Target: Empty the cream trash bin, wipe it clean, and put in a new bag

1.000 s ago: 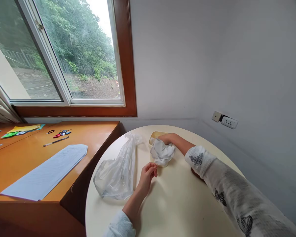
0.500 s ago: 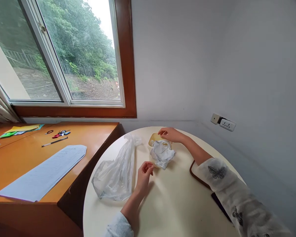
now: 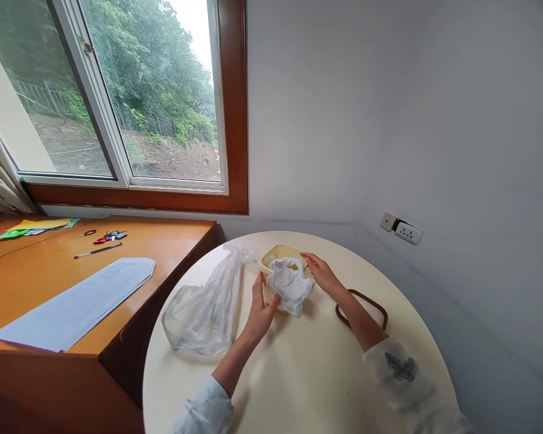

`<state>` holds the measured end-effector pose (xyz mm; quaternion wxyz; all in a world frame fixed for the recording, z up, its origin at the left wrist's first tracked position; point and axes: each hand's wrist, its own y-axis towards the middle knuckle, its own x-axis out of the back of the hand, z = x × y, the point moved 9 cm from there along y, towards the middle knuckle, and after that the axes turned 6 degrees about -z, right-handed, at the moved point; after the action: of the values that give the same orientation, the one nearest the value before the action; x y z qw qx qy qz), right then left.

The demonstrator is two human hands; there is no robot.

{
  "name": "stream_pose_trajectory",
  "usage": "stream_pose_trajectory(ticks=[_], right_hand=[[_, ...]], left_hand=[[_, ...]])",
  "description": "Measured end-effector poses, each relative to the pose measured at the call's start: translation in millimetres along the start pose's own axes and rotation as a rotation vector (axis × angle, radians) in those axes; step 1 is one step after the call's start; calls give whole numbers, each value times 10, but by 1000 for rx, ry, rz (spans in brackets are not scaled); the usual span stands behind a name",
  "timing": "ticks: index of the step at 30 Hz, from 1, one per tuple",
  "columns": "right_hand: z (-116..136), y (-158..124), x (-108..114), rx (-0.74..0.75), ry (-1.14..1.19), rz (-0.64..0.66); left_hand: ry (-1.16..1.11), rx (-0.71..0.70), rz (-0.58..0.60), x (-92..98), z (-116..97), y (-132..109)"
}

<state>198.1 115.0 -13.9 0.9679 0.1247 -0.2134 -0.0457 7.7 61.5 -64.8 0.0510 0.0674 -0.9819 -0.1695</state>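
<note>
A pale yellow plastic container (image 3: pixel 271 251) with rounded corners is at the far part of the round table. A crumpled white plastic bag (image 3: pixel 292 284) lies in its opening and hangs over the near side. My left hand (image 3: pixel 261 310) grips the container's near left side, thumb in front and fingers along the left. My right hand (image 3: pixel 322 274) holds the right rim with its fingers; part of its grip is hidden. A large see-through plastic bag (image 3: pixel 210 313) lies loosely on the table, left of my left hand.
The round cream table (image 3: pixel 298 380) stands close to the wall. A brown rounded frame (image 3: pixel 368 295) lies partly under my right forearm. On the wooden desk (image 3: pixel 176 241) at left are paper sheets (image 3: pixel 79 301), a pen (image 3: pixel 98 251) and keys (image 3: pixel 111 237). A wall socket (image 3: pixel 408 233) is at right.
My left hand has moved up onto the container's left side. My right hand has come from the far rim to the right side. The container has turned and shifted slightly left; the view shifted too.
</note>
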Motion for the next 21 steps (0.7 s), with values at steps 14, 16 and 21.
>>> stream_pose_trajectory(ticks=[14,16,21], right_hand=[[539,-1035,160,73,-572,68],[526,-1040,166,67,-564,76],[508,-1020,262,77,-482,69]], left_hand=[[-49,-125,170,356,-604,-139],[52,-215,174,421,-727,-144],[321,-350,238,452,-1051,-179]])
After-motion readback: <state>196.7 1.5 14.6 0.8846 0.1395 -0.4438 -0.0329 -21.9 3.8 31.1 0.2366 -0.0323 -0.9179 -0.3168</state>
